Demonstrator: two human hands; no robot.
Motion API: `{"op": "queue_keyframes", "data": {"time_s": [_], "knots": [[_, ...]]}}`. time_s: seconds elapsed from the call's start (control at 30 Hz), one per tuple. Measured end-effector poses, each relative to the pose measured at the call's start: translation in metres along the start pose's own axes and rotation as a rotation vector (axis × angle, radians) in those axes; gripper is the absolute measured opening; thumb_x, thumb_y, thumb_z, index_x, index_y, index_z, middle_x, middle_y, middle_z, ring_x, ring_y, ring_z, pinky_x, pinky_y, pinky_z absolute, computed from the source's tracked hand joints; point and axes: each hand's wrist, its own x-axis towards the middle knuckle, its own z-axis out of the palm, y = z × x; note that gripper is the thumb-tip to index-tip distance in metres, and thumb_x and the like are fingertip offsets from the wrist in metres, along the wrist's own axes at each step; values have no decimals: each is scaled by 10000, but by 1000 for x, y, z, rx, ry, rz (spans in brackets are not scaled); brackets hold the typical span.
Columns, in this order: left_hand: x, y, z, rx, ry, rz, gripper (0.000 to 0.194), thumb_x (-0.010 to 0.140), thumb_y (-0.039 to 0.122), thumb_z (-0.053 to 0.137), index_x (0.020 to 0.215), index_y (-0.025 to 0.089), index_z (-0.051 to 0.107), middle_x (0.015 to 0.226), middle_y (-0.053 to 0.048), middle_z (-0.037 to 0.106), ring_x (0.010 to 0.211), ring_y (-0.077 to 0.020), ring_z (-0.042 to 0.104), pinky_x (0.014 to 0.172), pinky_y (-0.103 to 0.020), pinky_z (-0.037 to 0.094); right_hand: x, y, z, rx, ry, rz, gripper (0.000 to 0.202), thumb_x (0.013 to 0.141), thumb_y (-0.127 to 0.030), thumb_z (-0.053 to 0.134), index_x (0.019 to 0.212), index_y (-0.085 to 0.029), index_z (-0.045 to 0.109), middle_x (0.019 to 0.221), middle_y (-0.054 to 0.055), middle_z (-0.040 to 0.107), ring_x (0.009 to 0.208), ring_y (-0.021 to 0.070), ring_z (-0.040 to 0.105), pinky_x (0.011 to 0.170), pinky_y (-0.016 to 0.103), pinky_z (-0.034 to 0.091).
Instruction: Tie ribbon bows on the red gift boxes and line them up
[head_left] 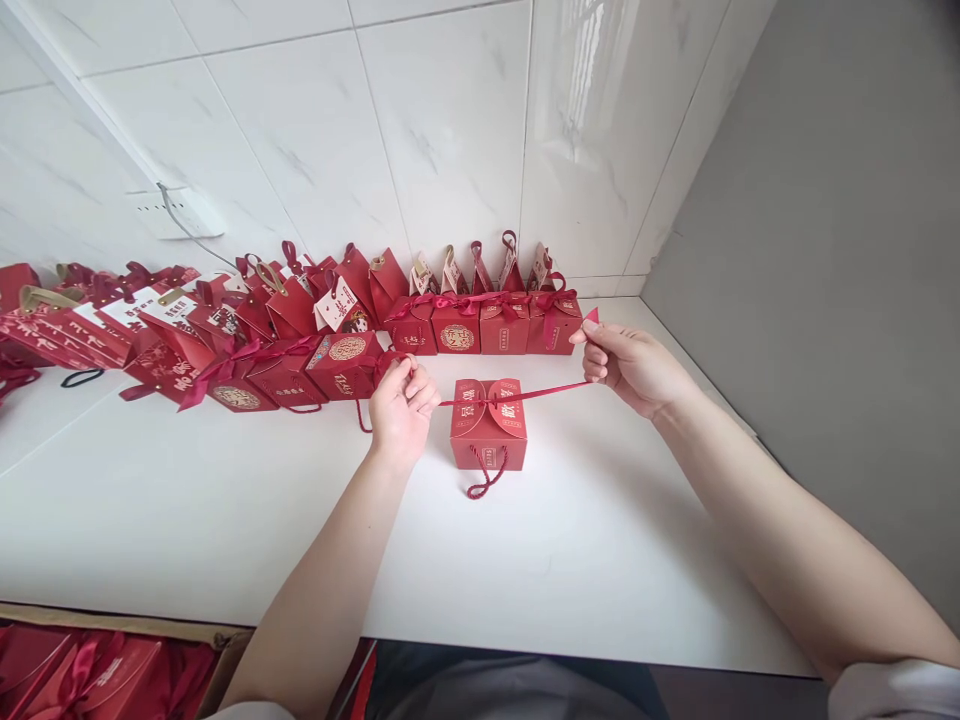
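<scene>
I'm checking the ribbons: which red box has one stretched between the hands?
The lone box on the tabletop, apart from the clustered boxes; its ribbon runs from left hand to right hand.

Pale grey-white sleeves (896,690) end near the elbows, the right one softly creased. Left forearm (322,580), right forearm (757,515), left hand (403,410) and right hand (630,365) are bare. Grey clothing (517,692) shows below the worktop's (562,580) near edge.

A cable (196,240) trails from a probable socket (190,210) on the tiled wall (457,120) adjoining a grey panel (832,240).
</scene>
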Motion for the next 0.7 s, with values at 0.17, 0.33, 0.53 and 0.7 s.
{"op": "queue_keyframes", "data": {"time_s": [0.17,0.33,0.53,0.7], "knots": [[3,4,-4,-12,85,-99,195,883,123,497,694,161,471,508,86,265,342,-31,237,361,-173,203,4,4,-5,-65,-46,14,322,762,-474,776,757,-165,686,550,-63,385,463,72,377,466,242,372],[5,6,-7,45,158,-242,241,900,88,432,669,153,448,475,86,283,320,-31,226,327,-164,178,7,7,-9,-102,-72,63,329,748,-469,792,750,-156,693,542,-64,382,440,65,348,442,245,349],[4,9,-6,102,158,-284,236,900,85,433,674,143,466,464,81,323,311,-26,230,314,-154,174,13,11,-14,-110,6,88,347,686,-446,838,721,-134,691,538,-71,393,420,40,340,419,225,333],[2,11,-5,141,128,-281,253,912,89,416,668,137,464,474,79,332,318,-19,242,325,-150,174,15,13,-15,-107,22,117,358,664,-445,849,722,-129,692,533,-72,403,420,37,345,421,219,335]]}}
